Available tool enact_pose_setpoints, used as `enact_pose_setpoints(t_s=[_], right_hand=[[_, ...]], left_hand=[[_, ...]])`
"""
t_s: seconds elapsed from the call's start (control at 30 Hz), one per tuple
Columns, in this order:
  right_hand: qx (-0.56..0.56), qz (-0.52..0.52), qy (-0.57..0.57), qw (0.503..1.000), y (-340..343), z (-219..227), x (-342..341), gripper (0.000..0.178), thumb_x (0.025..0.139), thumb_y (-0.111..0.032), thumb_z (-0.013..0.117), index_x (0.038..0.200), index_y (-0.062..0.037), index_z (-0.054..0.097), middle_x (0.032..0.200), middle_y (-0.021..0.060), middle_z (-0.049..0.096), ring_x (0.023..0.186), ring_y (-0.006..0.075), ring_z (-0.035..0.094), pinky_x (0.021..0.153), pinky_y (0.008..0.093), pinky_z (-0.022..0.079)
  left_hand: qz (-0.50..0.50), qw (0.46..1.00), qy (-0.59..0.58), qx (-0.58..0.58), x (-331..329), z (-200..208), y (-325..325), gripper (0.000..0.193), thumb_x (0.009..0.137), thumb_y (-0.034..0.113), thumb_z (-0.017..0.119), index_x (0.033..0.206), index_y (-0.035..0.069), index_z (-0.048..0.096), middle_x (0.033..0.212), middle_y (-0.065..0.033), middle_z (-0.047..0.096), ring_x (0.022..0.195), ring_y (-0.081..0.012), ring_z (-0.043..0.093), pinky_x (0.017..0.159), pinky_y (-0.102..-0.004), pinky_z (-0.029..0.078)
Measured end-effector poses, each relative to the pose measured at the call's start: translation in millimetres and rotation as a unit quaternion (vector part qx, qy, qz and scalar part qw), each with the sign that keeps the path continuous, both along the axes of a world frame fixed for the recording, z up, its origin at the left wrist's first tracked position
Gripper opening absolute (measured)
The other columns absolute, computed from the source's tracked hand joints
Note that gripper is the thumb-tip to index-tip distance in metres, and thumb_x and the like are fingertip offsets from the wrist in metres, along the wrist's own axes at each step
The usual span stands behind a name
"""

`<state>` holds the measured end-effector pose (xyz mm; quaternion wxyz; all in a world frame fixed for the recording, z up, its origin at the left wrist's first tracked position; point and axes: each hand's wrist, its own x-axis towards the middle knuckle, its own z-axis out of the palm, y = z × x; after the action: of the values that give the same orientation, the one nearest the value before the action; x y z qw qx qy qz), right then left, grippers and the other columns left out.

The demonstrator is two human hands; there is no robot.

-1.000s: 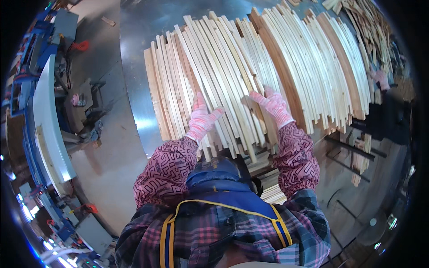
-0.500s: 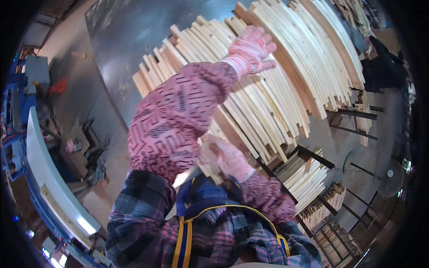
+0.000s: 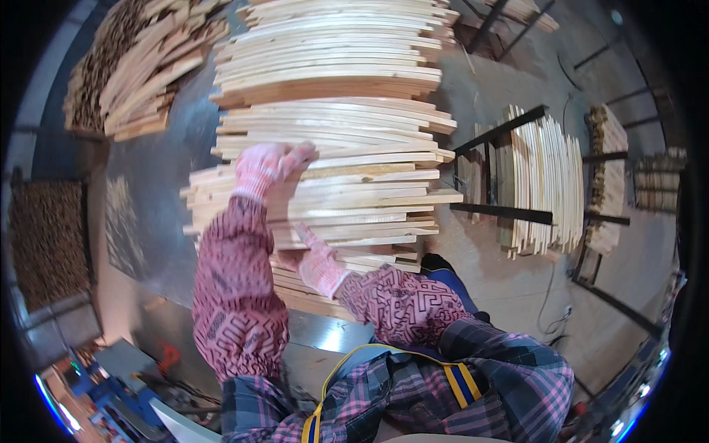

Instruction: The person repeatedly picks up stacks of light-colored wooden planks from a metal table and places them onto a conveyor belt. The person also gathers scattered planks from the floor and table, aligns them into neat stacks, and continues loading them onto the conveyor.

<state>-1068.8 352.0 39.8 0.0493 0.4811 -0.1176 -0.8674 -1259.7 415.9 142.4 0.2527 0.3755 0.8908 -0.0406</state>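
The wooden strips [image 3: 384, 168] lie side by side on the metal desk [image 3: 166, 255], forming a broad layer in front of the person. Each strip is long, narrow and straight-edged. The color ranges from pale cream to light yellow, with lengthwise grain visible on the nearer faces. A small dark knot marks one strip near the middle of the layer. In the farther part of the layer, one strip [image 3: 332, 88] shows a wider, reddish-brown face, distinctly darker than the strips beside it.

The strip ends are not flush. At the right margin they form a stepped line, with one strip projecting past its neighbors. The left margin is likewise uneven. Narrow dark lines separate several of the strips.

The left hand [image 3: 267, 168], in a pink-and-white knit glove, is placed over the left part of the layer, its fingers directed to the right and partly bent. Whether it grips a strip cannot be determined. The right hand [image 3: 319, 267], gloved alike, is located nearer the person at the layer's near side. Its index finger extends away from the other fingers; contact and grip cannot be determined.

A pile of irregular wood pieces [image 3: 159, 70] is located beyond the layer, to the left. Further strips [image 3: 546, 188] are stacked to the right, near a black bar [image 3: 509, 213].
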Motion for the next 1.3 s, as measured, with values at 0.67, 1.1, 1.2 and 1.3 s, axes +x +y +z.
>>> enact_pose_setpoints(t_s=[0.67,1.1,1.2,1.3], right_hand=[[-0.206,-0.037,0.511,0.834,96.0,189.1,104.5,0.087,0.074,-0.065,0.076,0.133,-0.0049,0.053,0.117,0.0147,0.066,0.105,0.0318,0.066,0.087,0.0494,0.058],[-0.04,0.066,0.436,0.897,112.9,124.3,256.5,0.039,0.088,-0.025,0.075,0.121,-0.0086,0.062,0.125,0.0119,0.065,0.12,0.0273,0.059,0.104,0.0502,0.046],[0.081,0.116,0.435,0.889,118.5,75.7,359.9,0.03,0.089,-0.018,0.071,0.116,-0.0048,0.068,0.115,0.0104,0.069,0.11,0.0233,0.063,0.103,0.0424,0.046],[0.345,0.114,0.404,0.839,147.8,-7.5,446.7,0.028,0.083,-0.005,0.07,0.111,0.0022,0.07,0.106,0.012,0.071,0.1,0.0234,0.067,0.099,0.041,0.05]], left_hand=[[-0.056,0.834,0.383,-0.392,170.3,289.6,192.5,0.081,0.076,0.085,0.055,0.102,0.011,0.077,0.096,-0.0132,0.075,0.087,-0.0311,0.073,0.068,-0.0463,0.057],[0.024,0.867,0.491,-0.075,442.2,307.6,15.3,0.076,0.078,0.058,0.07,0.138,0.015,0.054,0.094,-0.0126,0.067,0.085,-0.0337,0.065,0.077,-0.0445,0.05],[0.118,0.959,0.216,0.14,532.4,267.2,-64.6,0.087,0.078,0.019,0.075,0.155,0.012,0.035,0.105,-0.0161,0.063,0.103,-0.0319,0.062,0.094,-0.0423,0.049],[0.195,0.927,-0.051,0.318,594.0,203.0,-70.4,0.105,0.066,-0.002,0.079,0.158,0.008,0.029,0.125,-0.0142,0.056,0.116,-0.0277,0.056,0.103,-0.0375,0.045]])
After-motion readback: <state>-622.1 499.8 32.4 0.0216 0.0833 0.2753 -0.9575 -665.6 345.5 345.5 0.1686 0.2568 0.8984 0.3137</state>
